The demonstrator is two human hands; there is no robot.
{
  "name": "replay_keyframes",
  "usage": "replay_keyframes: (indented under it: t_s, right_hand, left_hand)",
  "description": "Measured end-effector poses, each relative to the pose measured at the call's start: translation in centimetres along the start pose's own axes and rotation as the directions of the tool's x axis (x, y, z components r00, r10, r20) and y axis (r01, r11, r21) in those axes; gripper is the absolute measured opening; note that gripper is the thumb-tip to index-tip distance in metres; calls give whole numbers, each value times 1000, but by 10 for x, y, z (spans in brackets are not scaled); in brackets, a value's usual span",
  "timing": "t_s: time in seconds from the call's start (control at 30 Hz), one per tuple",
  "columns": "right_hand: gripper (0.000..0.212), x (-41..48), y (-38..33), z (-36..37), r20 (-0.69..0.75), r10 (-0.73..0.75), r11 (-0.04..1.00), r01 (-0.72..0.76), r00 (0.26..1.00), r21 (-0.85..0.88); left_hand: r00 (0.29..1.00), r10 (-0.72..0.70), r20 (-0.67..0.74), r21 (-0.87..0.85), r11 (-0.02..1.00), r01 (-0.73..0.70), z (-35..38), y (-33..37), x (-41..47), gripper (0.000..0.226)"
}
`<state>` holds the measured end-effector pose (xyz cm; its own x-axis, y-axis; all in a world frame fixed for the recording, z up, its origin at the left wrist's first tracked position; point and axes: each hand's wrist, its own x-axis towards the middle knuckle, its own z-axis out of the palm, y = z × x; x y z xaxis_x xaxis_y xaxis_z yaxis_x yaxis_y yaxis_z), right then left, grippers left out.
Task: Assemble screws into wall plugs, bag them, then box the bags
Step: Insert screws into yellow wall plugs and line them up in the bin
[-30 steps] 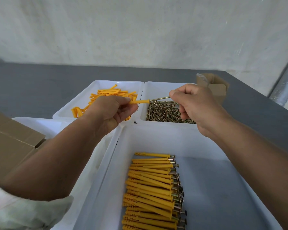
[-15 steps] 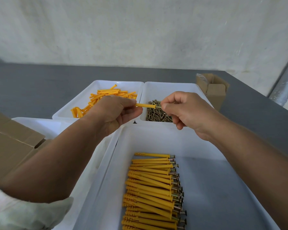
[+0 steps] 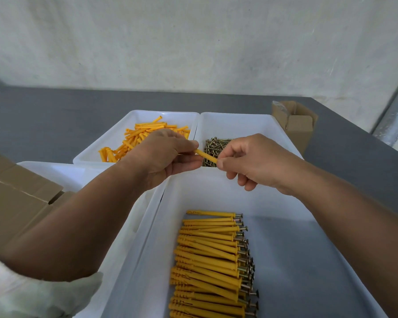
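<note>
At twelve o'clock, past the near tray (image 3: 216, 187), my left hand (image 3: 163, 154) and right hand (image 3: 257, 161) pinch one tilted orange plug (image 3: 206, 156).

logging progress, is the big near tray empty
No, the near tray holds a stacked row of yellow plugs with screws pushed into them, lying along its left part.
</note>
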<state>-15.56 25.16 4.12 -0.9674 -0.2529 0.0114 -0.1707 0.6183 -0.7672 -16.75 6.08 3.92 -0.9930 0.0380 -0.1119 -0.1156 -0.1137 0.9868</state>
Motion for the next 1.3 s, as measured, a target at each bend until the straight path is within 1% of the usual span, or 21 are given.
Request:
replay_keyframes:
  t_s: [0.13, 0.27, 0.37, 0.47, 0.53, 0.6, 0.67, 0.77, 0.87, 1.0, 1.07, 1.17, 1.23, 1.27, 1.3]
  right_hand:
    - [4, -4, -3, -4, 171, 44, 990, -20, 984, -142]
    - [4, -8, -2, -3, 332, 137, 941, -18, 933, -337]
    - [6, -9, 1, 3, 381, 210, 889, -14, 901, -458]
    - [9, -9, 6, 9, 388, 263, 833, -5, 883, -553]
    - [11, -9, 9, 13, 400, 291, 814, -5, 869, -581]
    - [14, -9, 11, 16, 410, 309, 804, -5, 858, -594]
    - [15, -7, 13, 18, 411, 317, 796, -3, 855, -606]
    - [12, -6, 15, 21, 412, 315, 784, 10, 855, -621]
    - [11, -6, 18, 23, 425, 315, 767, 36, 848, -640]
    - [13, -6, 18, 25, 437, 319, 757, 51, 841, -651]
    - [17, -7, 16, 25, 440, 330, 747, 55, 835, -663]
    - [21, -8, 9, 18, 436, 319, 745, 62, 841, -664]
    - [21, -7, 3, 9, 393, 222, 792, 70, 892, -606]
    - [22, -6, 0, 5, 332, 128, 826, 84, 935, -558]
    - [23, -3, -1, 1, 237, 18, 855, 108, 971, -507]
  left_hand:
    - [997, 29, -68, 90, 996, -22, -6, 1, 5, 13]
    - [985, 62, -163, 108, 993, -45, -15, 1, 10, 14]
    - [965, 110, -238, 189, 980, -65, -24, 0, 16, 13]
    - [930, 190, -314, 355, 932, -71, -33, -3, 21, 13]
    - [894, 284, -347, 520, 852, -69, -39, -6, 24, 14]
    - [858, 384, -342, 712, 701, -30, -43, -10, 25, 14]
    - [846, 432, -314, 829, 559, 23, -46, -15, 26, 12]
    - [867, 419, -268, 908, 411, 82, -50, -22, 28, 16]
    - [894, 387, -227, 955, 270, 125, -53, -25, 30, 32]
    - [947, 237, -217, 975, 90, 201, -55, -30, 32, 60]
    - [958, 170, -231, 973, 21, 231, -56, -30, 33, 76]
    - [967, 124, -224, 973, -36, 230, -58, -30, 35, 87]
    - [971, 103, -214, 974, -58, 221, -59, -30, 36, 90]
    - [972, 94, -215, 973, -61, 222, -59, -30, 37, 91]
    - [972, 88, -217, 973, -63, 223, -60, -30, 37, 92]
